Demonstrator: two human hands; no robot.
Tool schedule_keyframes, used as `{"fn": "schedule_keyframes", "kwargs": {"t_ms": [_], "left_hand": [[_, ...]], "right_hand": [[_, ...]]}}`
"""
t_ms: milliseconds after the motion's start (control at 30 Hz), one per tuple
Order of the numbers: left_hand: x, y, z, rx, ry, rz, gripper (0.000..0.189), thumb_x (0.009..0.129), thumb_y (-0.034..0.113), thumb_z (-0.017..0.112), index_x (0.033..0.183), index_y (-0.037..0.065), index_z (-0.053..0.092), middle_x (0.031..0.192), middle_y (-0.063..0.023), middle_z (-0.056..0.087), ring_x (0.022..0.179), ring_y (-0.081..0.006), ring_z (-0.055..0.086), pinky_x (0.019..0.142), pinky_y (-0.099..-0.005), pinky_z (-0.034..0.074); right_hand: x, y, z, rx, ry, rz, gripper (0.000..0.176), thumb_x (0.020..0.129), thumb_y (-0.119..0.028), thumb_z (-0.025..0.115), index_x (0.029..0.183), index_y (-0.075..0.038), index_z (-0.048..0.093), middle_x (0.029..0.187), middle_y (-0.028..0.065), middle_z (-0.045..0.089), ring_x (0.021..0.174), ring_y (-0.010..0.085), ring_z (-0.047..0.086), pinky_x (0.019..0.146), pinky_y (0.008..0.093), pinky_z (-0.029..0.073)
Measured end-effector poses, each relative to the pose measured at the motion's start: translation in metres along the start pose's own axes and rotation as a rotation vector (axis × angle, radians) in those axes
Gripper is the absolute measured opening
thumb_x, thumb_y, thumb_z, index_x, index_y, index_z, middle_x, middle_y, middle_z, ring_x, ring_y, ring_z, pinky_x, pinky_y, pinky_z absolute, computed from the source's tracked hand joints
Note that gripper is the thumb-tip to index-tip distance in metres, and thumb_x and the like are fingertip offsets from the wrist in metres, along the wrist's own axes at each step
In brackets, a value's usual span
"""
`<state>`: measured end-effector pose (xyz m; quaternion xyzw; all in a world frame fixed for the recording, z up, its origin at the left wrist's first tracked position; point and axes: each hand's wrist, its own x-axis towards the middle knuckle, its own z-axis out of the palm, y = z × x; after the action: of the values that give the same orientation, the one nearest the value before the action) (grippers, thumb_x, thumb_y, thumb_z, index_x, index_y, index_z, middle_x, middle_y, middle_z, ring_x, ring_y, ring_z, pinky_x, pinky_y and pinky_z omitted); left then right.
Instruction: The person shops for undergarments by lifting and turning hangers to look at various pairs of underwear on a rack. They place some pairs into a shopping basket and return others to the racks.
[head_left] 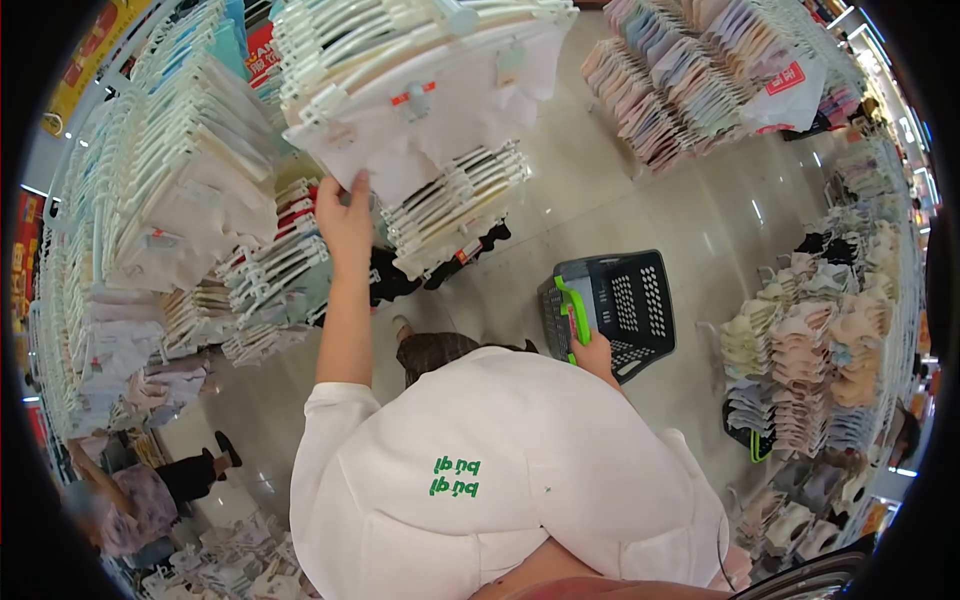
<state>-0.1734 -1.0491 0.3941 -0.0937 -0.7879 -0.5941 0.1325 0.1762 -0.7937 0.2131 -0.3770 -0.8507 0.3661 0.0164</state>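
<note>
My left hand [345,205] reaches up to the hanging rack and pinches the lower edge of a pale pink garment [440,110], the front one of a dense row on white hangers. My right hand [592,352] is wrapped round the green handle [574,305] of a dark grey shopping basket [655,305]. The basket hangs at my right side above the floor, and no goods can be made out inside it. Below the pink garment hang more white hangers [455,205] with dark and light items.
Racks of light garments [190,190] stand close on the left. Further racks are at the upper right [690,80] and right [810,350]. Another person [130,505] is at the lower left, beside clothes. Shiny tiled floor [560,190] runs between the racks.
</note>
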Motion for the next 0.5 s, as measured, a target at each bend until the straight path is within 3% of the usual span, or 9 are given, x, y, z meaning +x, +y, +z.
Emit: {"fn": "schedule_keyframes", "kwargs": {"t_ms": [67, 167, 367, 500], "left_hand": [[0.0, 0.005, -0.002, -0.087, 0.106, 0.032, 0.024, 0.084, 0.02, 0.064, 0.091, -0.003, 0.06, 0.076, -0.0035, 0.059, 0.066, -0.0102, 0.05, 0.063, -0.0244, 0.041], [0.0, 0.004, -0.01, -0.14, 0.117, 0.045, 0.024, 0.085, 0.02, 0.063, 0.094, -0.003, 0.06, 0.075, -0.001, 0.058, 0.065, -0.0059, 0.046, 0.06, -0.0221, 0.039], [-0.045, -0.024, -0.024, -0.11, 0.153, 0.018, 0.018, 0.085, 0.012, 0.061, 0.097, -0.001, 0.059, 0.083, -0.0004, 0.059, 0.072, -0.0064, 0.05, 0.067, -0.021, 0.042], [-0.098, -0.046, -0.038, -0.125, -0.032, -0.135, 0.018, 0.085, 0.01, 0.061, 0.099, 0.0, 0.059, 0.085, -0.0004, 0.059, 0.078, -0.0076, 0.054, 0.073, -0.0218, 0.044]], "right_hand": [[0.004, 0.006, -0.004, 0.004, -0.016, 0.009, 0.024, 0.073, -0.021, 0.059, 0.081, 0.002, 0.057, 0.073, 0.0259, 0.059, 0.073, 0.0434, 0.058, 0.063, 0.0473, 0.046], [0.005, 0.011, -0.005, 0.055, -0.018, -0.031, 0.023, 0.073, -0.019, 0.058, 0.084, 0.001, 0.058, 0.072, 0.0251, 0.059, 0.072, 0.0428, 0.058, 0.063, 0.0463, 0.046], [0.003, 0.008, -0.004, 0.133, 0.009, -0.059, 0.02, 0.071, -0.017, 0.058, 0.082, 0.0, 0.059, 0.069, 0.0211, 0.06, 0.069, 0.0389, 0.06, 0.061, 0.0425, 0.046], [0.004, 0.005, -0.008, 0.153, -0.046, -0.011, 0.021, 0.071, -0.016, 0.058, 0.083, 0.001, 0.06, 0.07, 0.0187, 0.061, 0.066, 0.0319, 0.062, 0.061, 0.037, 0.047]]}}
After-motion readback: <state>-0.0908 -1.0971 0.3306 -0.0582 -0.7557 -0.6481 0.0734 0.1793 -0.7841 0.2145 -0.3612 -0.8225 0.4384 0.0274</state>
